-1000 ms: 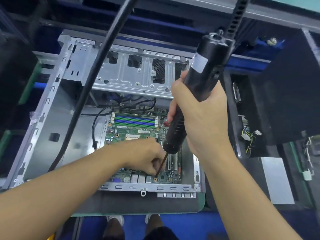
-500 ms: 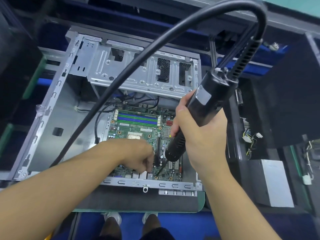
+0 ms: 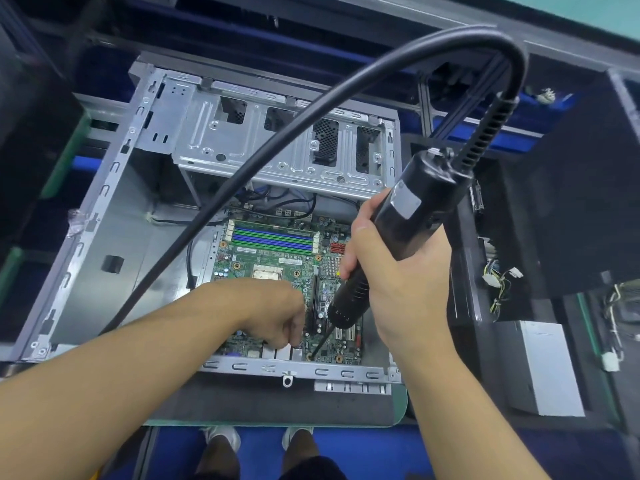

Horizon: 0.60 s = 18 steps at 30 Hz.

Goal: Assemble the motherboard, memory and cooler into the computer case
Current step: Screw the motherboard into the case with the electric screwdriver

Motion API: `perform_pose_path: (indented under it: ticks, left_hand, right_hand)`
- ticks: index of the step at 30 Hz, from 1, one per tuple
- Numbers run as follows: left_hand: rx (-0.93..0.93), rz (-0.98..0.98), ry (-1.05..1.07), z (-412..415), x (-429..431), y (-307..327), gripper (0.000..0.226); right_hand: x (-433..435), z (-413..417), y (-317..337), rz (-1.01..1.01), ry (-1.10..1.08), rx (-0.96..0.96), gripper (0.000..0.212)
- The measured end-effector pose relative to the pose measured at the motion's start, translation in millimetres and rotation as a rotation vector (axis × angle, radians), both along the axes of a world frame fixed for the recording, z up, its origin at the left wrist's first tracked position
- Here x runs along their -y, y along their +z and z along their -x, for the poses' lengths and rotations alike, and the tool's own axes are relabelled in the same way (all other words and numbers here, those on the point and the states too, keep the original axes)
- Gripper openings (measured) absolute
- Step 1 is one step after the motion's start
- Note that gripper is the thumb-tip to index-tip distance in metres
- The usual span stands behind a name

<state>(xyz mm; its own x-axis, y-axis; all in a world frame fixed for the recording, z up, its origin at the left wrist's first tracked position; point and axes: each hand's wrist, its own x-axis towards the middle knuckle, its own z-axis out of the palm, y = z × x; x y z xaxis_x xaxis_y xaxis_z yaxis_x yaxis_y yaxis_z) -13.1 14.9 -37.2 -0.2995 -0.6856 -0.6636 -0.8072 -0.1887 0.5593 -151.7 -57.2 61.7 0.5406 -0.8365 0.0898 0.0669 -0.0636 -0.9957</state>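
Observation:
An open silver computer case lies on its side with a green motherboard seated inside it. Blue and green memory slots run across the board's far part. My right hand grips a black electric screwdriver, whose bit touches a screw hole at the board's near edge. My left hand rests on the board just left of the bit, fingers curled; what they hold is hidden. No cooler is visible.
The screwdriver's thick black cable arcs over the case from upper right to lower left. A drive cage fills the case's far end. Loose wiring and a white box sit to the right. My feet show below.
The view has shifted, so the case sits lower in the frame. My left fingers have moved a little left off the screw hole, where the bit now stands alone. The screwdriver tilts more.

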Motion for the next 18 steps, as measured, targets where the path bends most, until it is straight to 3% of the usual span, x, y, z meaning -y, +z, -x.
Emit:
perform_pose_path:
  ticks: [18]
  left_hand:
    - [-0.004, -0.027, -0.009, 2, -1, 3, 0.028]
  right_hand:
    - [-25, 9, 9, -0.007, 0.036, -0.081, 0.029]
